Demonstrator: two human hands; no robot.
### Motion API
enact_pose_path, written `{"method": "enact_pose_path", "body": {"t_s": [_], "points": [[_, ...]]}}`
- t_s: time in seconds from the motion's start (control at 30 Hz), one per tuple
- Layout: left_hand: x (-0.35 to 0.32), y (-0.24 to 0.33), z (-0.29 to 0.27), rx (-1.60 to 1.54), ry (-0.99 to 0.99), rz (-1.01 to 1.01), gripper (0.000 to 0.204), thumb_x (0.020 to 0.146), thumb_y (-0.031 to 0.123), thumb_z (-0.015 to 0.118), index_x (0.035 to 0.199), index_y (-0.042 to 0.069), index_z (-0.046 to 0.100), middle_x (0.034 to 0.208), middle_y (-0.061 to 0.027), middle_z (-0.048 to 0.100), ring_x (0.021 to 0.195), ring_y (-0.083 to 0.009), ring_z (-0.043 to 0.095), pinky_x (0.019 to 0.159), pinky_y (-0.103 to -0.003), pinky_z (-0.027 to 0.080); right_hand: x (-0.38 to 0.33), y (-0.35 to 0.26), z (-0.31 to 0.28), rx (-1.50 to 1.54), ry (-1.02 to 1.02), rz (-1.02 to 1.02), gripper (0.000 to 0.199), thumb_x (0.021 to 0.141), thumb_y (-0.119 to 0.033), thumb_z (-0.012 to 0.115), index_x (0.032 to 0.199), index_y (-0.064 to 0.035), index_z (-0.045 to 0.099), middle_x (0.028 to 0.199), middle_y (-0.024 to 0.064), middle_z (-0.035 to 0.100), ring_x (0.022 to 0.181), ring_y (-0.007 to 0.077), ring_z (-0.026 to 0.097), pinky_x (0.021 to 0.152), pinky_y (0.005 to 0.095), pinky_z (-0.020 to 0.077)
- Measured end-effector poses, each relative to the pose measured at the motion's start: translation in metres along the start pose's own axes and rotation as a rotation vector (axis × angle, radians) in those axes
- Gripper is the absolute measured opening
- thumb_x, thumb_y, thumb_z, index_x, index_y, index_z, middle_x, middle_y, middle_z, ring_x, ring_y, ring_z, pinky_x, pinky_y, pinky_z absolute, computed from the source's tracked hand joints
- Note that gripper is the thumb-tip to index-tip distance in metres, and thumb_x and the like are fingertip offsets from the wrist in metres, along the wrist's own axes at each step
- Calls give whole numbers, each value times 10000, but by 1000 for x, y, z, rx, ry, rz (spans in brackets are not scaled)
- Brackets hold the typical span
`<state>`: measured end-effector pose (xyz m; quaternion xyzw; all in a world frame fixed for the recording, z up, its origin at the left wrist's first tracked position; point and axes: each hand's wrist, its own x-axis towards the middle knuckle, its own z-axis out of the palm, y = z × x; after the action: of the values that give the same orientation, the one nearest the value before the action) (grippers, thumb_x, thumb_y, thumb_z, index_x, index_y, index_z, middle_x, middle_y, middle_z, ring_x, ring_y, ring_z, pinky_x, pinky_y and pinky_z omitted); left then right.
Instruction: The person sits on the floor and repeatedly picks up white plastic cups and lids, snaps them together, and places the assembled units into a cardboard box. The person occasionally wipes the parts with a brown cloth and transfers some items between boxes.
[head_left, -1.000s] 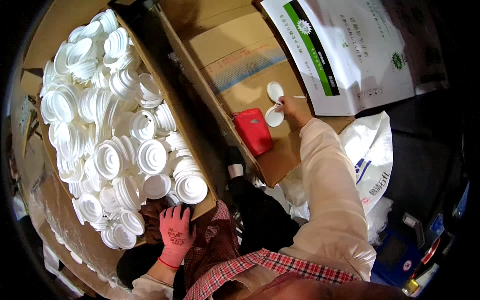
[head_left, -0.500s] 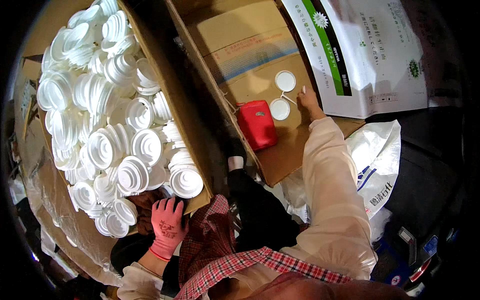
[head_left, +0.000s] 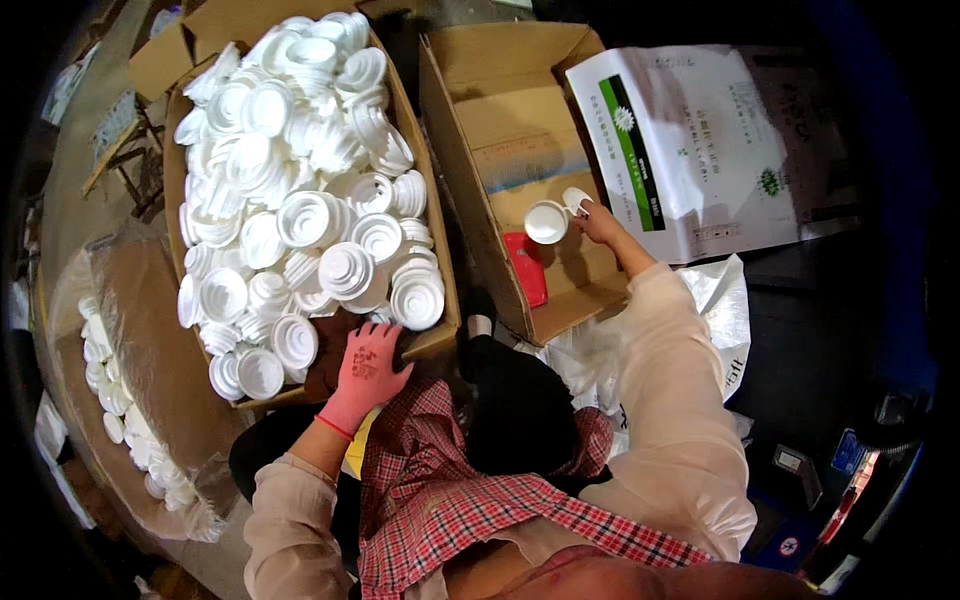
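My right hand (head_left: 598,226), bare, is closed on a pair of round white plastic cups joined by a thin strip. The nearer cup (head_left: 546,222) hangs over the brown carton (head_left: 440,150) on the right; the other cup (head_left: 575,199) is beside my fingers and partly hidden. Under them a red rectangular object (head_left: 526,270) lies in that carton. My left hand (head_left: 366,364), in a pink glove, rests at the near edge of a large box (head_left: 448,290) heaped with white ringed lids (head_left: 347,270). Its fingers are spread and I see nothing in them; the fingertips are close to the lids.
A printed white carton flap (head_left: 690,150) spreads out right of the carton. A white plastic bag (head_left: 725,310) lies by my right forearm. At far left stands another plastic-lined box (head_left: 160,350) with more white pieces. My knee (head_left: 515,400) is between the boxes.
My right hand has lifted the joined white cups from the carton floor and tilted them. The left hand's fingers have spread at the box edge. The whole view has shifted.
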<state>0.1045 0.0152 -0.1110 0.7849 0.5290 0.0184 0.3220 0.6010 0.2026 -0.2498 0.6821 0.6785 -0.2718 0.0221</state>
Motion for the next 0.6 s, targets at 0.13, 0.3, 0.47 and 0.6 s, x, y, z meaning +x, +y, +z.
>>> {"method": "enact_pose_path", "body": {"t_s": [0.13, 0.3, 0.47, 0.6], "points": [[-20, 45, -56, -126, 458, 128, 777, 659, 153, 783, 1324, 10, 406, 1348, -253, 382, 1240, -448, 378, 1062, -502, 311, -94, -164, -118, 261, -40, -188, 166, 905, -180, 606, 953, -44, 525, 767, 132, 598, 681, 227, 580, 623, 378, 455], [-29, 113, -121, -235, 518, 259, 863, 609, 188, 834, 1354, 78, 414, 1455, -270, 251, 1316, -484, 291, 1070, -501, 324, -217, -292, -154, 63, 81, -721, 176, 894, -183, 609, 936, -40, 516, 812, 153, 590, 745, 335, 590, 667, 399, 466], [-72, 110, -98, -316, 313, 328, 653, 617, 29, 762, 1225, 47, 526, 1292, -208, 495, 1083, -417, 546, 892, -433, 478, -312, -321, -127, -13, 26, -925, 190, 855, -180, 569, 949, -33, 496, 794, 188, 571, 784, 400, 590, 667, 496, 465], [-128, 111, -67, -27, 114, 481, 543, 605, 42, 752, 1113, 33, 560, 1113, -156, 570, 912, -355, 606, 764, -411, 504, -383, -310, -89, 16, -205, -878, 188, 724, -65, 636, 896, -14, 577, 759, 196, 630, 759, 386, 632, 648, 485, 492]]}}
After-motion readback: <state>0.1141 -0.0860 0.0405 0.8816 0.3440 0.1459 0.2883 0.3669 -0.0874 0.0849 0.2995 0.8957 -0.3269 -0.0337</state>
